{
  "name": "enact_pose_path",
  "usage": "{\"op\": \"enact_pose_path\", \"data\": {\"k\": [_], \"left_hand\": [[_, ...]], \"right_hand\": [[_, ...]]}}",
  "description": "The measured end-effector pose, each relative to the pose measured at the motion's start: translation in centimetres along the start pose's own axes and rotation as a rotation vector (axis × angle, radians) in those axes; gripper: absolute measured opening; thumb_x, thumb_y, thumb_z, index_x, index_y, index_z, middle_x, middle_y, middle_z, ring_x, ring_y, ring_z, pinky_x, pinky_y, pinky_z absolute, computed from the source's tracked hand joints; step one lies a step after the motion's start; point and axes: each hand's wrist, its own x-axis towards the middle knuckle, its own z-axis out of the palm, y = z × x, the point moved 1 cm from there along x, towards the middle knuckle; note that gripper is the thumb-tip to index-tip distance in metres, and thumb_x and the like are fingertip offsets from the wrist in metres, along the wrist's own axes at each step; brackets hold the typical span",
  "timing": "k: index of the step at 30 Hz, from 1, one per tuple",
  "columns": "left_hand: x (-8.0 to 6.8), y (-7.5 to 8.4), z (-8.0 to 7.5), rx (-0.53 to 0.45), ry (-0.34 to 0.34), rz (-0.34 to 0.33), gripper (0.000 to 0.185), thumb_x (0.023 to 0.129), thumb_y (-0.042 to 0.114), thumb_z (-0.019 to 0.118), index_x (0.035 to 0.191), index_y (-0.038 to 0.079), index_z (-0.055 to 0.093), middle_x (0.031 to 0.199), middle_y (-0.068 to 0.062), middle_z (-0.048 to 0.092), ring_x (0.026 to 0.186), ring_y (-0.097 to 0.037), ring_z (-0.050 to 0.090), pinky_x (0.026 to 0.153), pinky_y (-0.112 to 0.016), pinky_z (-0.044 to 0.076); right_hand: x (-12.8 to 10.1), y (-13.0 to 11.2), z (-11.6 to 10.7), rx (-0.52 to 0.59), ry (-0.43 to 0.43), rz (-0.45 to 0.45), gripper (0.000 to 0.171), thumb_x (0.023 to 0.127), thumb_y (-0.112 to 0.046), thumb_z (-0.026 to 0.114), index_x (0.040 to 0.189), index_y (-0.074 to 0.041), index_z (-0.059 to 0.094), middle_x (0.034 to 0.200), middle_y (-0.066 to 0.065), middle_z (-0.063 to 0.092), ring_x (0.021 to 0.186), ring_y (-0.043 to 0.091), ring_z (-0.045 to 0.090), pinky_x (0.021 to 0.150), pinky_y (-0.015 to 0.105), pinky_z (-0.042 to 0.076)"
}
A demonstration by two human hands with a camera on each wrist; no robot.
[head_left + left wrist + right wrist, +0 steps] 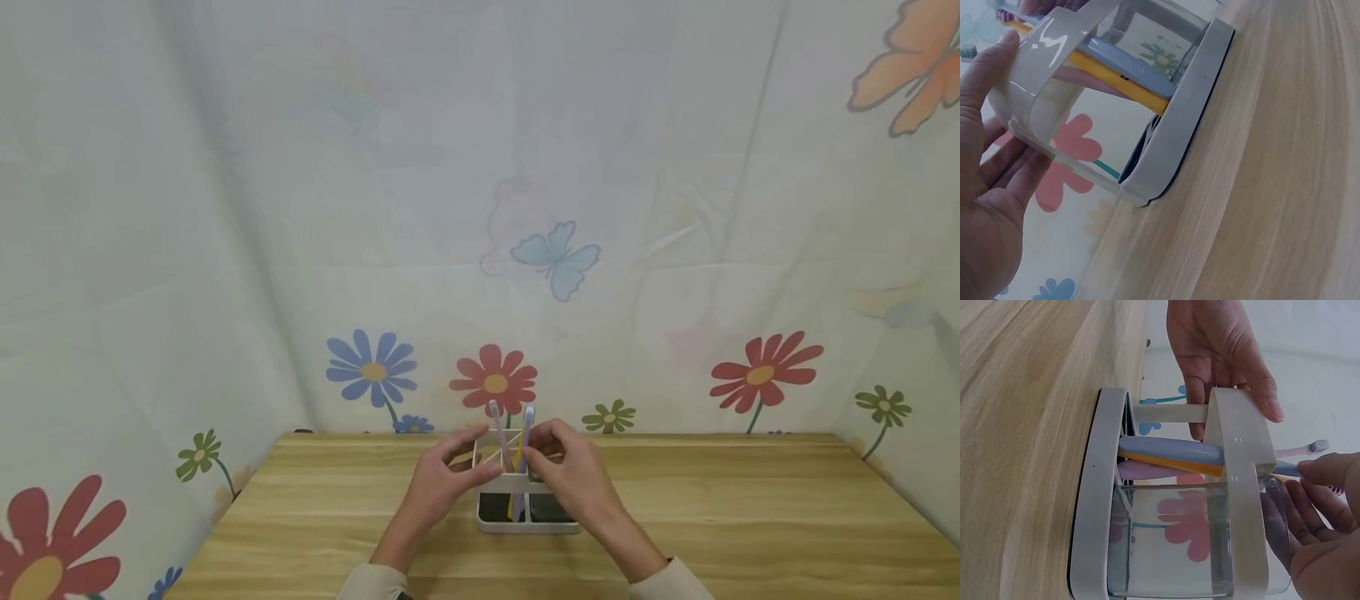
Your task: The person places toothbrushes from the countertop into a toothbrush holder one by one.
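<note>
A white toothbrush holder (525, 526) (1179, 125) (1094, 506) with clear walls stands on the wooden table (750, 517). In it lean a blue toothbrush (528, 421) (1122, 59) (1172, 450), a yellow one (516, 500) (1116, 81) (1172, 464) and a pink one (495, 414) (1300, 450). My left hand (438, 487) (985, 206) (1222, 356) grips the holder's left side, thumb on the top rim. My right hand (573, 479) (1325, 550) is at the holder's right top and pinches the blue toothbrush near its neck.
A cloth backdrop (555, 258) printed with flowers and butterflies hangs behind and on both sides of the table. Bare wood lies left and right of the holder, and the table's back edge is just behind it.
</note>
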Motion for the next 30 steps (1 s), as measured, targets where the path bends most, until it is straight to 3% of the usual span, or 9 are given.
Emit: {"op": "enact_pose_path", "data": {"k": [10,21,30], "left_hand": [[0.01,0.11,0.05,-0.011,0.008,0.005,0.060,0.090,0.022,0.088,0.144,0.008,0.066,0.147,-0.014,0.062,0.134,-0.038,0.059,0.106,-0.040,0.055],[0.05,0.02,0.07,-0.001,0.001,0.007,0.060,0.091,0.024,0.088,0.145,0.010,0.066,0.148,-0.012,0.062,0.134,-0.038,0.059,0.106,-0.040,0.055],[0.01,-0.13,0.02,-0.030,0.004,0.004,0.058,0.091,0.019,0.088,0.144,0.009,0.067,0.148,-0.011,0.062,0.133,-0.036,0.060,0.105,-0.037,0.055]], "right_hand": [[0.05,0.08,0.01,-0.054,0.013,-0.033,0.013,0.094,0.001,0.079,0.103,-0.007,0.073,0.092,-0.002,0.071,0.086,0.014,0.070,0.080,0.028,0.063],[0.01,0.21,0.14,-0.087,0.007,-0.028,0.016,0.092,0.002,0.080,0.103,-0.007,0.073,0.092,-0.005,0.072,0.086,0.015,0.070,0.079,0.025,0.063],[-0.07,0.47,0.21,-0.081,0.001,-0.078,0.018,0.092,0.004,0.080,0.102,-0.009,0.072,0.091,-0.004,0.071,0.084,0.014,0.069,0.078,0.027,0.064]]}}
